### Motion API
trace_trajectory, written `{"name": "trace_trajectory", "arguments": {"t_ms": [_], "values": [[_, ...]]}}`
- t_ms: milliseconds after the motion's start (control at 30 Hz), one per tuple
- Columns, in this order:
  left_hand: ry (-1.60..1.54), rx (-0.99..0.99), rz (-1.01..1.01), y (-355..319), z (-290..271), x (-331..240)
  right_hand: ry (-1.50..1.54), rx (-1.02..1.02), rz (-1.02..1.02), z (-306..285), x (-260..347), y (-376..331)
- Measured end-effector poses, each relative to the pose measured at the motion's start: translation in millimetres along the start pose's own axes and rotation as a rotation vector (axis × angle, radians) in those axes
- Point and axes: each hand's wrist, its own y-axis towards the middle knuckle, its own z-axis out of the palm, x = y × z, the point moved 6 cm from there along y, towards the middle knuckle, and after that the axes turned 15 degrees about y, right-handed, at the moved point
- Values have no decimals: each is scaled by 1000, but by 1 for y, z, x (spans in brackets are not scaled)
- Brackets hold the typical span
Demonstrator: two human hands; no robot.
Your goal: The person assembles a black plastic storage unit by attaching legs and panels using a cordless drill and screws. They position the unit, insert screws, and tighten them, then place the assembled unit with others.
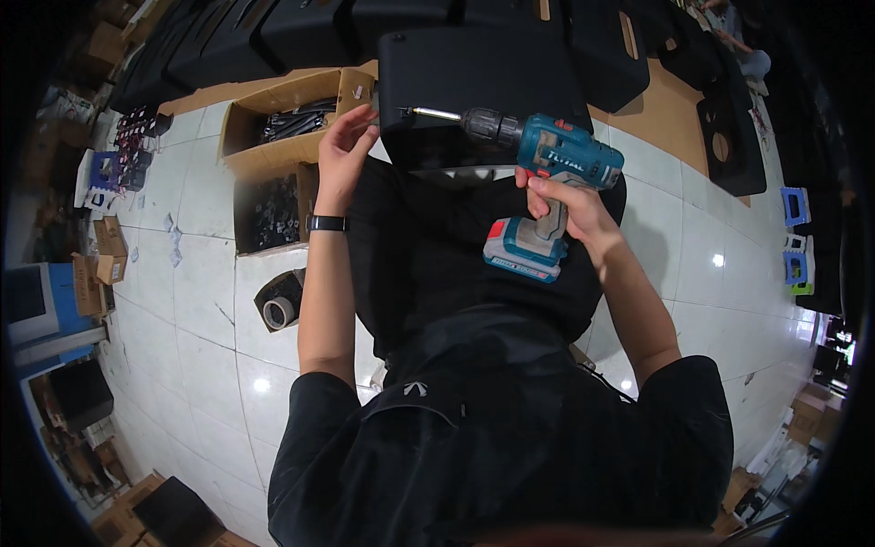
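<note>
My right hand (pixel 570 205) is wrapped round the handle of a teal and grey cordless drill (pixel 570 150). The drill's long bit (pixel 436 114) points left, over the near edge of a large black box (pixel 483 82) in front of my knees. A small dark piece (pixel 404 111) shows at the bit's tip; whether it is fixed to the box I cannot tell. Just left of that tip is my left hand (pixel 344 155), with thumb and forefinger apart and nothing visible between them. It is beside an open cardboard box (pixel 251 114) holding black strip-like parts.
A second carton (pixel 241 214) with small dark pieces stands below the first, near a small container with a tape roll (pixel 280 312). More black boxes (pixel 301 32) line the far side. Coloured stools (pixel 795 264) are at right. Another person (pixel 752 64) is at the far right.
</note>
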Motion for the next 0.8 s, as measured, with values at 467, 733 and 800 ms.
{"name": "trace_trajectory", "arguments": {"t_ms": [467,733,800], "values": [[983,80,659,63,38,-33,-127,-136,139,-13,7,67],[937,88,572,65,41,-6,-442,-234,233,14,32,76],[937,78,547,64,40,1,-555,-237,259,20,39,86]]}}
